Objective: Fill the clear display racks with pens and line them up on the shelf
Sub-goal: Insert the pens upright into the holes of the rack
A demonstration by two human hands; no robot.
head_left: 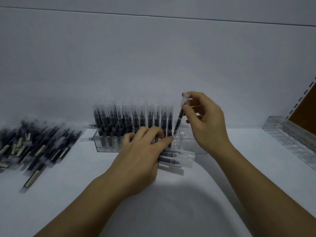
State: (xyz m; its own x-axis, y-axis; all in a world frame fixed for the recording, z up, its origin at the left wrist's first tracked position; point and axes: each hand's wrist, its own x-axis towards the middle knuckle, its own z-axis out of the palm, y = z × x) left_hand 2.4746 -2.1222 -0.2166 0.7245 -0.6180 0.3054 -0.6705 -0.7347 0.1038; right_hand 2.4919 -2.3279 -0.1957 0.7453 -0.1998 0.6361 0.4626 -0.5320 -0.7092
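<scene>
A clear display rack [109, 144] stands on the white shelf, packed with several upright black pens [135, 117] with clear caps; its right end [186, 135] shows bare holes. My right hand [205, 122] pinches one black pen [179, 117] by its cap, tilted, its lower tip at a hole at the rack's right end. My left hand [143, 154] rests against the front of the rack and grips a bundle of several pens [176, 159] that stick out to the right, lying flat.
A loose heap of pens [34, 147] lies at the left of the shelf. A second clear rack [294, 137], without pens, stands at the far right beside a slotted shelf upright [306, 94]. The grey back wall is close behind the rack.
</scene>
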